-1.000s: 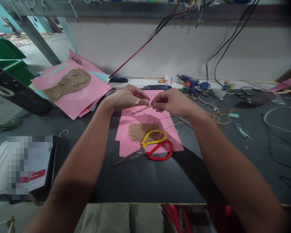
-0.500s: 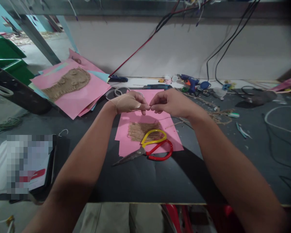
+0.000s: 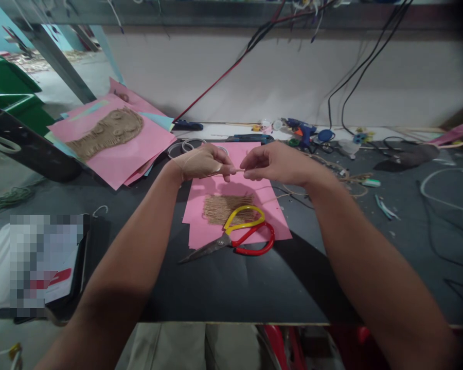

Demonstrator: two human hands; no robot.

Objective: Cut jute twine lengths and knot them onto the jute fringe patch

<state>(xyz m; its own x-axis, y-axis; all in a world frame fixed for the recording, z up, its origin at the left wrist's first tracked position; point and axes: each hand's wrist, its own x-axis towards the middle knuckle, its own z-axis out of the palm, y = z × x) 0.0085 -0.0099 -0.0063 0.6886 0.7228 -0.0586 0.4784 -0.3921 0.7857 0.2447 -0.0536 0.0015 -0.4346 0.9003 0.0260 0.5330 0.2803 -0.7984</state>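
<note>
Over the far part of the pink paper, both hands pinch a thin strand of twine, a short length of which shows between the fingertips. My left hand is closed on it from the left, with a pale thread looped about the hand and wrist. From the right, my right hand grips the strand between thumb and fingers. Nearer me on the paper lies a flat patch of brown twine rows. Scissors with one yellow and one red handle rest partly over this patch, blades toward the left.
At left, a stack of pink sheets carries a twine-covered shape. A dark cylinder and a blurred-out device sit nearby. A blue glue gun, cords and loose twine lie at the back right.
My hands have moved slightly apart, the right one to the right, so more of the strand shows between them. The scissors and twine patch stay put.
</note>
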